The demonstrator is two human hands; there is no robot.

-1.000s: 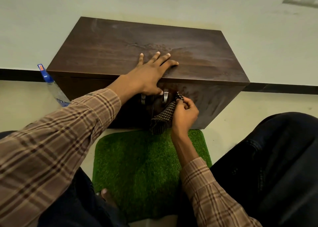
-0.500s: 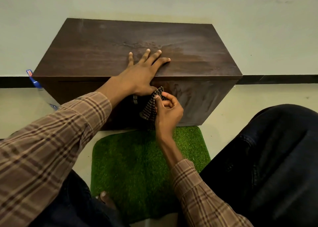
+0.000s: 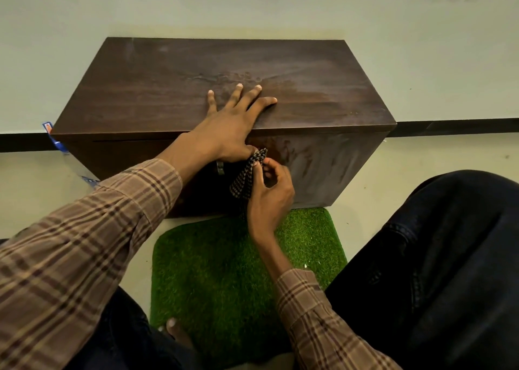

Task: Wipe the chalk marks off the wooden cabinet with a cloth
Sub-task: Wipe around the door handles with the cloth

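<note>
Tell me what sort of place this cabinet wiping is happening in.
Probably an indoor room, perhaps in a home, though that is uncertain. A low wooden cabinet stands on a pale floor against a plain wall with a dark skirting strip, and a green grass-like mat lies in front.

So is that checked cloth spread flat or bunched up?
Bunched: the checked cloth hangs in folds, pinched by the right hand against the brown wooden cabinet.

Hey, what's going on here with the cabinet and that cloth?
A person sits on the floor in front of a dark wooden cabinet. The left hand lies flat on its top. The right hand pinches a checked cloth against the front panel, near a metal handle. Pale chalk smears remain on the front, right of the cloth.
</note>
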